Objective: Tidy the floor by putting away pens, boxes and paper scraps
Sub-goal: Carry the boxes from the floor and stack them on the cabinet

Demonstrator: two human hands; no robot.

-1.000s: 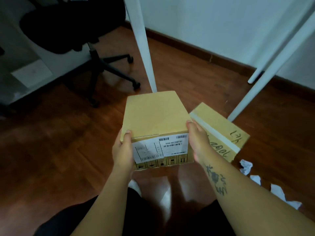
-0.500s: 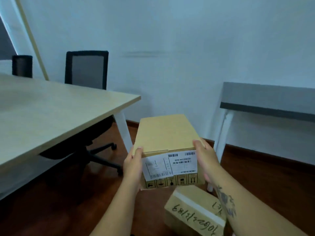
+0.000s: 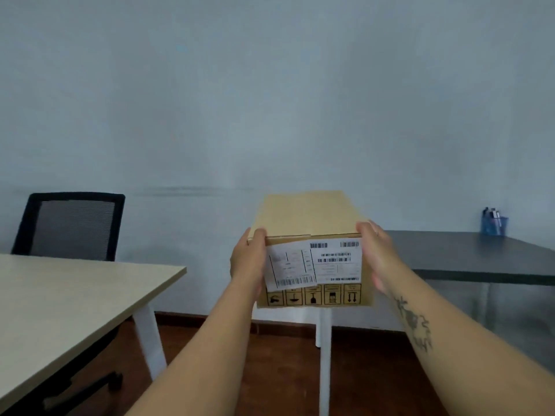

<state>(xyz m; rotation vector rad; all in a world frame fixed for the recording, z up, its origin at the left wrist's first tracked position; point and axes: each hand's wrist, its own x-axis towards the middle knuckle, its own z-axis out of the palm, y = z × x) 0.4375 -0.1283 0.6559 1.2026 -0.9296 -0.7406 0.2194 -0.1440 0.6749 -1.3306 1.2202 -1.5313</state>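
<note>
Currently tan cardboard box with white shipping label (image 3: pixel 312 250) is mid-air between both benches, left hand (image 3: pixel 249 259) and right hand (image 3: pixel 377 256) each in side-squeeze grip; nothing underneath, may slip.

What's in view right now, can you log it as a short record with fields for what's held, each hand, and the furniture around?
held item: cardboard box, closed, white shipping label facing the camera
left hand: left hand pressed on the box's left side
right hand: right hand pressed on the box's right side
grip: two-handed, box lifted in the air, resting on nothing
left of box: light wood desk with a black mesh chair behind it
right of box: dark grey desk with a blue pen holder on it
floor: dark wood floor
</note>
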